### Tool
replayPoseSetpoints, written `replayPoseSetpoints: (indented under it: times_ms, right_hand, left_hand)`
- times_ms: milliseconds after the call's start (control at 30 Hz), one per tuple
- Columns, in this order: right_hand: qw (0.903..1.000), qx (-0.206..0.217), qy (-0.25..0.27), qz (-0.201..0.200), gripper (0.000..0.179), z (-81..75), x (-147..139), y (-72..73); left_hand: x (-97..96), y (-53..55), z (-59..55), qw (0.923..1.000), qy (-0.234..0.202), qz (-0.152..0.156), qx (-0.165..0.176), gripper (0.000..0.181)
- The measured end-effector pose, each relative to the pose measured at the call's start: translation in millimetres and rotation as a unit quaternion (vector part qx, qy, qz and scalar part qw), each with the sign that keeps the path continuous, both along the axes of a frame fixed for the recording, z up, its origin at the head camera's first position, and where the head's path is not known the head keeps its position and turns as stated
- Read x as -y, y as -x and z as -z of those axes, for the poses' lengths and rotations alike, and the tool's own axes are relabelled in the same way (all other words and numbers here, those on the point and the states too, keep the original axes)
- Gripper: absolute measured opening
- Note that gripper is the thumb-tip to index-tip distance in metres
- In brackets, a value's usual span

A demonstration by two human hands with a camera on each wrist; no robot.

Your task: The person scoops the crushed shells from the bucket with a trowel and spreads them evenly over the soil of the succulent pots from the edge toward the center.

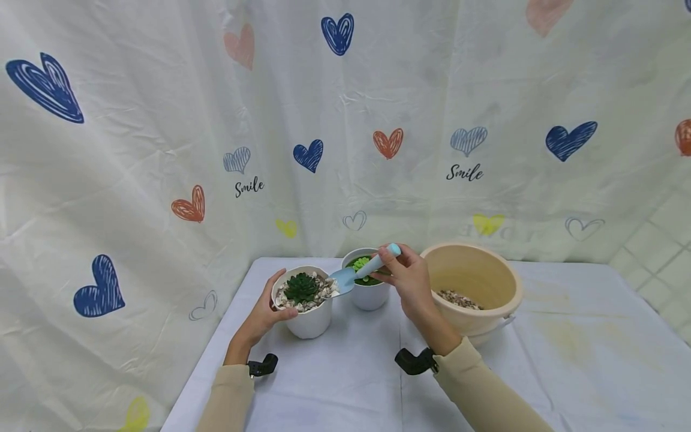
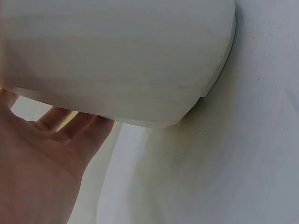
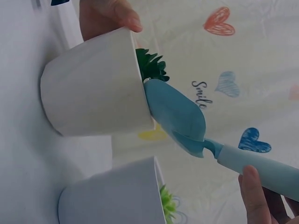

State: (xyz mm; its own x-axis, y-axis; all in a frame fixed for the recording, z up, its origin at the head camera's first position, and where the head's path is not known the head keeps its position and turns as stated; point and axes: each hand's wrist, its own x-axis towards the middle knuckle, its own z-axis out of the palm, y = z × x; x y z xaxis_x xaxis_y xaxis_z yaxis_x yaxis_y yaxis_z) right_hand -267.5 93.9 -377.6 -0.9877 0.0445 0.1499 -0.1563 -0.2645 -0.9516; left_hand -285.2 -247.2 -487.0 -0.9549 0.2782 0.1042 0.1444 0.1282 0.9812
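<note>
My left hand (image 1: 261, 317) holds a white flowerpot (image 1: 309, 324) at its left side, the thumb near the rim. Inside the pot, a dark green succulent (image 1: 301, 288) stands among pale pebbles (image 1: 322, 293). In the left wrist view the fingers lie along the wall of the pot (image 2: 121, 60). My right hand (image 1: 412, 282) grips the handle of a light blue garden trowel (image 1: 344, 279), whose blade slopes down to the pot's right rim. The right wrist view shows the blade tip of the trowel (image 3: 175, 109) at the rim beside the succulent (image 3: 152, 65).
A second white pot (image 1: 370, 296) with a bright green succulent (image 1: 360, 264) stands just behind the trowel. Right of it is a beige bucket (image 1: 469, 324) with gravel (image 1: 459, 299) at its bottom. A white cloth (image 1: 345, 384) covers the table; a heart-printed curtain (image 1: 345, 108) hangs behind.
</note>
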Motion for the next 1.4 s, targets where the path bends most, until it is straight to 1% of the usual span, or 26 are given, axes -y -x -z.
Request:
replayPoseSetpoints:
  times_ms: [133, 267, 467, 633, 700, 800, 867, 967, 1067, 1233, 1400]
  right_hand:
    - [1.0000, -0.001, -0.001, 0.004, 0.026, 0.0, -2, 0.6]
    - [1.0000, -0.006, 0.002, 0.007, 0.024, -0.4, -2, 0.8]
    - [0.9998, -0.017, -0.003, 0.007, 0.025, -1.3, -1, 0.8]
    - [0.9996, -0.025, -0.015, -0.001, 0.021, -3.4, 0, 0.7]
    - [0.9995, -0.027, -0.016, -0.001, 0.018, -3.9, 0, 0.5]
    - [0.9996, -0.026, -0.015, 0.002, 0.017, -4.1, 1, 0.6]
    - [0.9995, -0.026, -0.017, 0.004, 0.020, -3.6, 1, 0.8]
    - [0.9994, -0.028, -0.021, 0.007, 0.029, -2.1, -1, 1.2]
    - [0.9992, -0.032, -0.024, 0.010, 0.035, -0.9, -3, 1.6]
    - [0.9990, -0.040, -0.019, 0.010, 0.028, 0.3, -5, 3.1]
    - [0.9990, -0.039, -0.016, 0.014, 0.020, 0.9, -5, 4.2]
  left_hand:
    - [1.9, 0.4, 0.8, 1.0000, -0.005, -0.001, -0.002, 0.108]
    - [3.9, 1.2, 2.3, 0.9999, -0.012, -0.005, -0.001, 0.106]
    - [5.6, 1.4, 3.2, 0.9998, -0.022, 0.003, 0.000, 0.101]
    - [8.1, 2.1, 4.2, 0.9996, -0.027, 0.009, -0.008, 0.094]
    - [9.1, 2.6, 4.7, 0.9996, -0.024, 0.012, -0.011, 0.092]
    - [10.6, 3.1, 6.0, 0.9995, -0.025, 0.015, -0.014, 0.090]
    - [11.9, 3.7, 7.1, 0.9995, -0.027, 0.014, -0.010, 0.089]
    - [13.2, 4.2, 8.5, 0.9994, -0.033, 0.012, -0.007, 0.087]
    - [13.4, 4.0, 8.7, 0.9990, -0.041, 0.016, -0.010, 0.085]
    - [12.9, 3.3, 8.8, 0.9972, -0.064, 0.034, -0.018, 0.080]
    - [14.8, 5.2, 12.7, 0.9954, -0.077, 0.052, -0.024, 0.077]
